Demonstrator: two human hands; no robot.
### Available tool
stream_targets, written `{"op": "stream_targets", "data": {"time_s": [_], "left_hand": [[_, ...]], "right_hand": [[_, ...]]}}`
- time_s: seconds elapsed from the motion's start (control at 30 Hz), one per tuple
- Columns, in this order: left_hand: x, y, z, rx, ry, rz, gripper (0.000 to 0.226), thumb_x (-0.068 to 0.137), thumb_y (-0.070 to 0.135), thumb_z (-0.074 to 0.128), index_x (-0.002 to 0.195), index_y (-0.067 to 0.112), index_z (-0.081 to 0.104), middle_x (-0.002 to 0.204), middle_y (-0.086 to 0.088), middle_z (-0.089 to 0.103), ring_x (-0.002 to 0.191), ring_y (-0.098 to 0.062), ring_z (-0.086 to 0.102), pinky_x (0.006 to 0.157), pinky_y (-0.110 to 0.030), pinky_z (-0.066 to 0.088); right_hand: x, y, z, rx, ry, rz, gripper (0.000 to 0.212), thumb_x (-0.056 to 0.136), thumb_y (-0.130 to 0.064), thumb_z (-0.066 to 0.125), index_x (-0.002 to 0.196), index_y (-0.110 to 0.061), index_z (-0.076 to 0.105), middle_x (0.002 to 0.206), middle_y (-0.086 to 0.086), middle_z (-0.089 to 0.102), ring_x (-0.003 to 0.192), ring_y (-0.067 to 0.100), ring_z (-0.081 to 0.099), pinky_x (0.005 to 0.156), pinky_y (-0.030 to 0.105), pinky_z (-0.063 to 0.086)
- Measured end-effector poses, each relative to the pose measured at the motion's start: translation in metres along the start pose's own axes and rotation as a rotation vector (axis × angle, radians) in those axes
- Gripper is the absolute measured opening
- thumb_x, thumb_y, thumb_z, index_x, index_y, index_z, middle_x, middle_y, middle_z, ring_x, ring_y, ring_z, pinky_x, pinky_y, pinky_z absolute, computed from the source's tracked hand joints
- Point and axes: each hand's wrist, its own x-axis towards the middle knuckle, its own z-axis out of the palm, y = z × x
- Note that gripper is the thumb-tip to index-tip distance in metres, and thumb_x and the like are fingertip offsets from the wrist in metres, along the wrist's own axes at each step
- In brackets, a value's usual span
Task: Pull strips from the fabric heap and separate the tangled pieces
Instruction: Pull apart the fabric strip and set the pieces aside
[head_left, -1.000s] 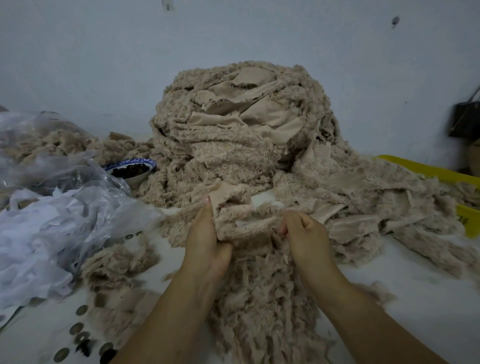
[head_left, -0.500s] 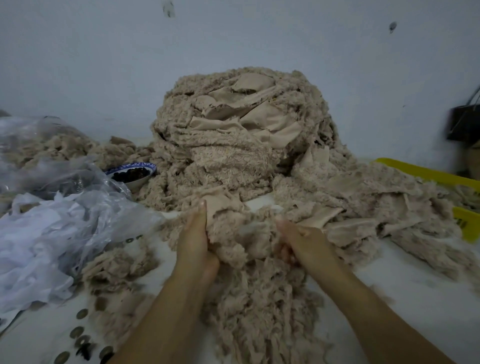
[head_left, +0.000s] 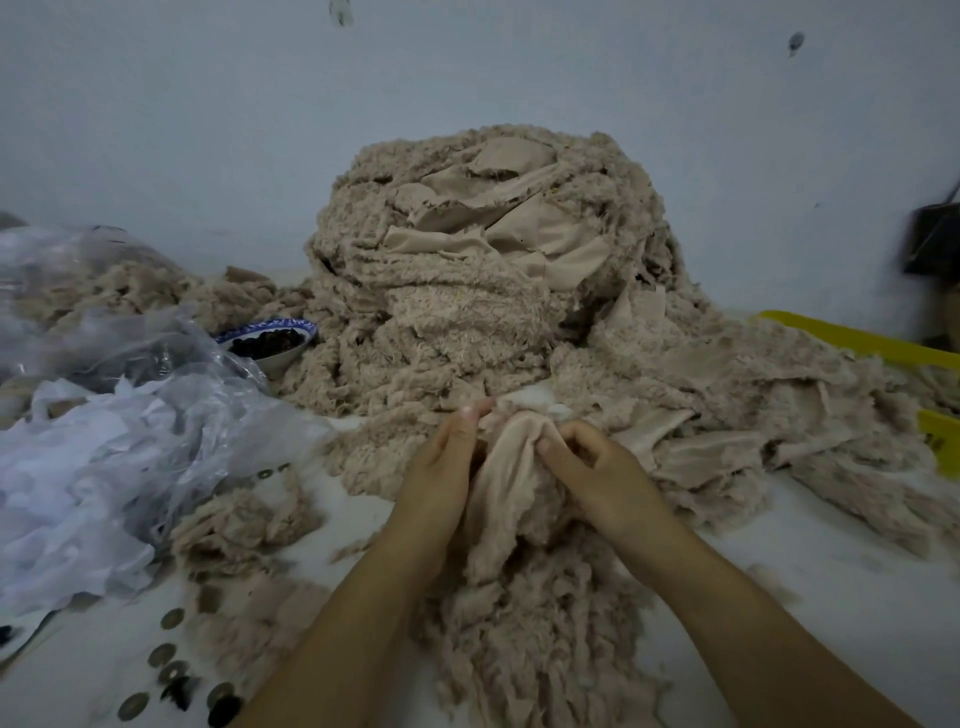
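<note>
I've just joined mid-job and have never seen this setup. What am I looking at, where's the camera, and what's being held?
There is no machine: these are a person's two bare hands, filmed by one camera worn on the head, looking forward and down. On the white table sits a heap of fuzzy beige fabric strips, with plastic bags and a bowl at left and a yellow tray at right. The left hand and right hand both grip one beige piece at the heap's foot.
</note>
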Motion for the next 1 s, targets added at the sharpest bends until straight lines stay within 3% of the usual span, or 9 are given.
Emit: {"op": "stream_targets", "data": {"time_s": [0.1, 0.2, 0.27, 0.37, 0.47, 0.53, 0.7, 0.83, 1.0], "left_hand": [[0.006, -0.001, -0.009, 0.027, 0.096, 0.034, 0.03, 0.102, 0.051, 0.044, 0.098, 0.045, 0.073, 0.087, 0.006, 0.075, 0.075, -0.008, 0.071, 0.06, -0.024, 0.055], [0.013, -0.009, -0.017, 0.405, 0.099, 0.086, 0.015, 0.101, 0.041, 0.053, 0.1, 0.041, 0.068, 0.09, 0.017, 0.069, 0.08, 0.003, 0.063, 0.066, -0.014, 0.046], [0.015, -0.018, -0.021, 0.74, -0.08, 0.063, 0.02, 0.097, 0.043, 0.057, 0.116, 0.04, 0.06, 0.104, 0.022, 0.055, 0.094, 0.002, 0.053, 0.076, -0.014, 0.041], [0.018, -0.029, -0.019, 1.025, -0.192, 0.069, 0.016, 0.097, 0.037, 0.06, 0.112, 0.032, 0.062, 0.105, 0.015, 0.043, 0.108, -0.011, 0.041, 0.088, -0.023, 0.036], [0.016, -0.027, -0.016, 0.869, -0.047, 0.118, 0.019, 0.099, 0.021, 0.057, 0.082, 0.029, 0.058, 0.095, 0.013, 0.051, 0.095, -0.012, 0.052, 0.075, -0.019, 0.04], [0.015, -0.023, -0.015, 0.697, 0.082, 0.17, 0.022, 0.1, 0.02, 0.055, 0.081, 0.031, 0.054, 0.091, 0.012, 0.057, 0.083, -0.002, 0.054, 0.065, -0.011, 0.038], [0.011, -0.009, -0.009, 0.417, 0.191, 0.238, 0.019, 0.104, 0.025, 0.049, 0.086, 0.032, 0.051, 0.072, 0.007, 0.058, 0.056, 0.001, 0.051, 0.055, -0.014, 0.042], [0.006, -0.01, -0.006, 0.343, 0.038, 0.162, 0.018, 0.105, 0.029, 0.047, 0.087, 0.031, 0.051, 0.07, 0.004, 0.059, 0.06, -0.007, 0.054, 0.059, -0.03, 0.048], [0.005, -0.012, -0.003, 0.35, -0.058, 0.187, 0.015, 0.1, 0.046, 0.05, 0.088, 0.04, 0.056, 0.076, 0.019, 0.064, 0.064, 0.004, 0.057, 0.058, -0.014, 0.047]], "right_hand": [[0.009, -0.003, -0.016, 0.568, 0.076, 0.054, 0.016, 0.101, -0.025, 0.055, 0.091, -0.025, 0.066, 0.075, -0.004, 0.064, 0.064, 0.007, 0.057, 0.052, 0.02, 0.047], [0.016, -0.002, -0.045, 1.105, 0.249, -0.064, 0.05, 0.103, -0.041, 0.044, 0.146, -0.016, 0.043, 0.124, -0.001, 0.064, 0.106, 0.01, 0.064, 0.087, 0.023, 0.053], [0.012, 0.002, -0.046, 1.008, 0.266, 0.021, 0.059, 0.1, -0.05, 0.042, 0.149, -0.017, 0.037, 0.134, 0.0, 0.056, 0.113, 0.013, 0.063, 0.094, 0.028, 0.049], [0.005, 0.009, -0.022, 0.352, 0.172, 0.072, 0.028, 0.101, -0.045, 0.049, 0.115, -0.026, 0.065, 0.112, -0.006, 0.07, 0.098, 0.006, 0.07, 0.086, 0.024, 0.052], [0.004, 0.016, -0.001, -0.194, 0.033, -0.035, 0.016, 0.098, -0.044, 0.054, 0.105, -0.036, 0.066, 0.098, -0.022, 0.066, 0.09, -0.017, 0.059, 0.07, 0.005, 0.045], [0.004, 0.018, 0.006, -0.318, -0.056, -0.079, 0.016, 0.098, -0.04, 0.056, 0.114, -0.039, 0.062, 0.103, -0.028, 0.056, 0.088, -0.024, 0.053, 0.067, -0.002, 0.04], [0.007, 0.023, 0.013, -0.526, -0.068, -0.112, 0.03, 0.093, -0.048, 0.061, 0.11, -0.024, 0.055, 0.102, -0.009, 0.055, 0.081, 0.0, 0.054, 0.061, 0.011, 0.039], [0.003, 0.019, 0.015, -0.308, -0.074, -0.051, 0.052, 0.083, -0.069, 0.057, 0.108, -0.023, 0.058, 0.107, -0.004, 0.063, 0.096, 0.009, 0.061, 0.083, 0.03, 0.054], [0.004, 0.011, 0.005, 0.08, 0.166, -0.046, 0.017, 0.097, -0.039, 0.059, 0.086, -0.031, 0.067, 0.087, -0.01, 0.074, 0.082, 0.004, 0.069, 0.065, 0.009, 0.05]]}}
